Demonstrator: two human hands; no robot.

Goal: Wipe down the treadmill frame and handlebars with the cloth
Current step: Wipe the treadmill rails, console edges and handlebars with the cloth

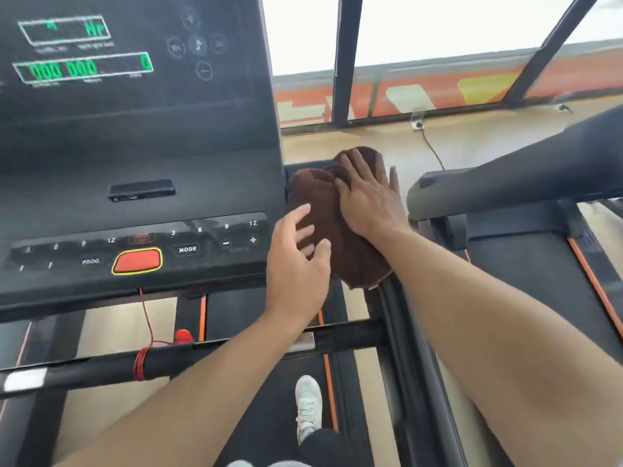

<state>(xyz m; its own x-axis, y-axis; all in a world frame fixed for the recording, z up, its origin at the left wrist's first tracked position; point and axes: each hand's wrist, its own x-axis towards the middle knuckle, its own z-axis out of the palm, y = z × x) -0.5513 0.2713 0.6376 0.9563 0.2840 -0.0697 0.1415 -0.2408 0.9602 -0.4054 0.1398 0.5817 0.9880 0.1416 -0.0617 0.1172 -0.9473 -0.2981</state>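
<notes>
A brown cloth (320, 210) is draped over the right side rail of the treadmill, just right of the black console (141, 156). My right hand (367, 193) lies flat on top of the cloth with fingers stretched out, pressing it down. My left hand (296, 261) touches the cloth's left edge with spread, loosely bent fingers, beside the console's speed buttons. The black front handlebar (209, 355) crosses below my forearms.
A red safety cord (145, 332) hangs from the console and is wound round the handlebar. A second treadmill (526, 183) stands close on the right. My white shoe (308, 406) is on the belt. Window frames and a power cable lie ahead.
</notes>
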